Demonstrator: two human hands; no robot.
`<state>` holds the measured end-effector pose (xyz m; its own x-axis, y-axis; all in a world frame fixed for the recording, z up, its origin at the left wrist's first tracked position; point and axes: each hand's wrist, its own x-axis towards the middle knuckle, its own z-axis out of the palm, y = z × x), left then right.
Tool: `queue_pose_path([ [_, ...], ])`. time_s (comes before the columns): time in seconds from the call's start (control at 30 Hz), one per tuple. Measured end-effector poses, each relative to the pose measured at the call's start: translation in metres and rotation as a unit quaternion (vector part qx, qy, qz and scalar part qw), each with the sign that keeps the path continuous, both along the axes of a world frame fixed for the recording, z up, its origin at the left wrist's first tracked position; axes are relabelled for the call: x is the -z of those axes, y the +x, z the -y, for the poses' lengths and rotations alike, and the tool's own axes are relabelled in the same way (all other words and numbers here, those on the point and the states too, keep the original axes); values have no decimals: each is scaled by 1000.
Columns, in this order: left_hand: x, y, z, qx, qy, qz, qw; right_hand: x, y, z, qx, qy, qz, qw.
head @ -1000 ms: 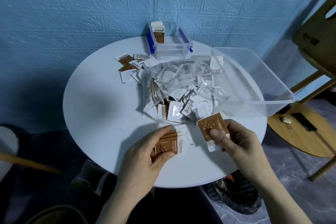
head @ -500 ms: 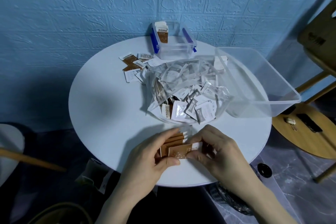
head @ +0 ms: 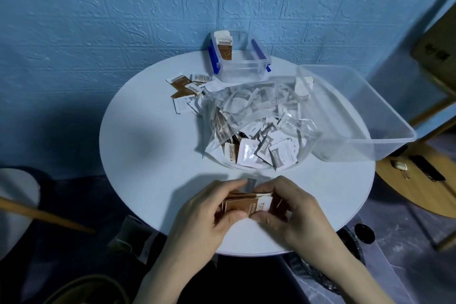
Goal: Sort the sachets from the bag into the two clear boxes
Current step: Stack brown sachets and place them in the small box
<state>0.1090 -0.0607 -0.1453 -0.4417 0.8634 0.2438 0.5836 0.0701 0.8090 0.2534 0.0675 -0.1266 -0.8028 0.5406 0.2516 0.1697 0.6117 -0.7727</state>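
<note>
Gripping one small stack of brown sachets (head: 243, 203) between them, both hands meet at the near edge of the round white tabletop (head: 148, 155); the left hand (head: 204, 217) comes in from the near left with its thumb under the stack's near edge and its fingers curled over the far side; the right hand (head: 293, 215) mirrors it from the near right, thumb pressed at the stack's near right corner by the white printed end, fingers arched over the top; the knuckles of both are raised and the wrists angle inward, so the hands stand close together, almost touching. Just beyond them the clear bag (head: 256, 128) lies open in the middle of the tabletop, full of white and brown sachets; a few loose sachets (head: 187, 91) lie to its far left; the small clear box (head: 240, 57) with blue clasps stands at the far edge with a brown sachet upright in its left end; the large clear box (head: 357, 116) sits at the right, overhanging the rim.
</note>
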Motion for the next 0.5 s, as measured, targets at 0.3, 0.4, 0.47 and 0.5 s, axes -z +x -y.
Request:
queue_pose_path([
  [0.3,-4,-3,-2,22,-41,-11,999,1,-6,0,-12,18,29,999],
  [0.4,-4,-6,0,9,-43,-18,999,1,-6,0,-11,28,35,999],
  [0.47,-5,-7,1,-4,-46,-18,999,-1,-5,-1,-11,25,34,999],
  [0.5,-6,-7,1,-8,-48,-7,999,-2,-4,-2,-12,23,29,999],
])
